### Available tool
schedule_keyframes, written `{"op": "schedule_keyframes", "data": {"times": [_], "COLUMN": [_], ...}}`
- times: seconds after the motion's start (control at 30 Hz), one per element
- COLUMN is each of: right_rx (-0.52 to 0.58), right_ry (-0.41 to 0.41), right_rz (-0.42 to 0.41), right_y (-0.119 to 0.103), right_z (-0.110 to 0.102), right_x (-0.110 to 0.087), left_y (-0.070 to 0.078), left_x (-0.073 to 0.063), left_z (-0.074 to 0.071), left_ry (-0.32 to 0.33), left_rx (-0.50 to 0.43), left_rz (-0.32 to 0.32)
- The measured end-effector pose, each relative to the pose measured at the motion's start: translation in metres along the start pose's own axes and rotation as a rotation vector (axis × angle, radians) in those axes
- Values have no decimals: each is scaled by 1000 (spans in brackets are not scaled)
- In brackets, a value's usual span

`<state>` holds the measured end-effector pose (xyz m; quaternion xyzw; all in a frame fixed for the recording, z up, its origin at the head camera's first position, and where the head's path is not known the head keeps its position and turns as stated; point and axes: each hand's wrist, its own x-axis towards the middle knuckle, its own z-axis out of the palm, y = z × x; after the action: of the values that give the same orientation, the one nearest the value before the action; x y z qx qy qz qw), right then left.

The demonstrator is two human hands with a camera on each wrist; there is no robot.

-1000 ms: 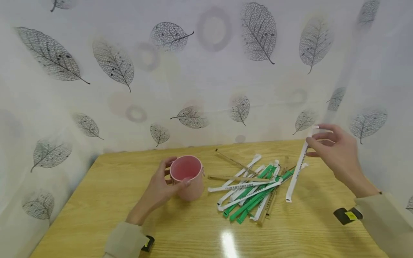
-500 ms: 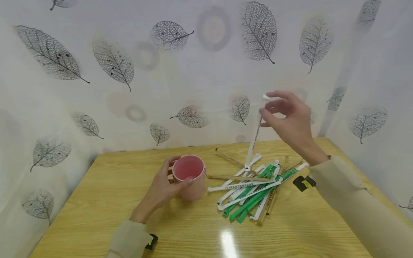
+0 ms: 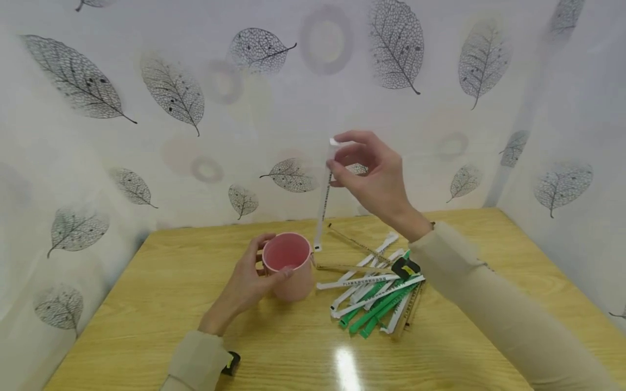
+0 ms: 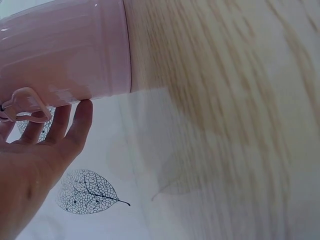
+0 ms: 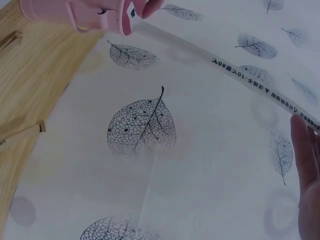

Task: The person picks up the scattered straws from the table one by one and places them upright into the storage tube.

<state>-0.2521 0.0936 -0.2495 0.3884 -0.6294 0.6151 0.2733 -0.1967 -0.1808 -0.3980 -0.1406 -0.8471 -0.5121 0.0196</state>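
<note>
A small pink metal pail (image 3: pixel 298 285) stands upright on the table, its mouth facing up. My left hand (image 3: pixel 246 285) grips it from the left side, thumb on the front and fingers behind. In the left wrist view those fingers lie against the pail's wall (image 4: pixel 65 55), near a wire handle loop. My right hand (image 3: pixel 374 171) pinches a white paper-wrapped straw (image 3: pixel 323 209) near its top. The straw hangs almost upright, and its lower end is by the right side of the pail's rim. Dark printing runs along the straw (image 5: pixel 225 67) in the right wrist view.
Right of the pail lies a loose pile of wrapped straws (image 3: pixel 376 304) in white, green and brown, partly covered by my right sleeve (image 3: pixel 469 288). A light wood table (image 3: pixel 161 304) bears everything. Behind it hangs a white leaf-patterned cloth (image 3: pixel 220 136).
My right hand has carried the white straw leftward from the table's right side, across the pile, to beside the pail. My left hand and the pail have shifted only slightly right.
</note>
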Motion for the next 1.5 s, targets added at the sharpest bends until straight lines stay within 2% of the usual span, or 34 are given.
{"op": "schedule_keyframes", "data": {"times": [0.3, 0.5, 0.83, 1.0, 1.13, 1.2, 1.23, 1.4, 1.43, 1.5], "right_rx": [-4, -113, -255, -284, -311, -352, -380, -571, -616, -692], "right_ry": [-60, -138, -361, -427, -478, -564, -633, -1118, -1186, -1256], "right_rz": [-56, -74, -16, 50, 147, 201, 228, 448, 503, 590], "right_y": [13, 24, 42, 48, 46, 42, 38, 18, 14, 11], "right_z": [24, 35, 41, 38, 26, 14, 7, -29, -34, -41], "right_x": [-4, -17, -52, -61, -66, -69, -72, -95, -101, -113], "left_y": [0, -3, -3, -3, -2, -2, -3, -5, -6, -7], "left_x": [1, 1, 2, 0, 0, 0, -1, -3, -3, -4], "left_z": [-2, -2, -3, -4, -5, -7, -8, -15, -16, -18], "left_ry": [-5, -16, -19, -22, -20, -17, -15, 5, 10, 12], "left_rx": [2, -2, -7, -15, -13, -11, -10, -12, -13, -15], "left_rz": [10, 17, -7, -6, -4, -5, -6, 9, 13, 18]}}
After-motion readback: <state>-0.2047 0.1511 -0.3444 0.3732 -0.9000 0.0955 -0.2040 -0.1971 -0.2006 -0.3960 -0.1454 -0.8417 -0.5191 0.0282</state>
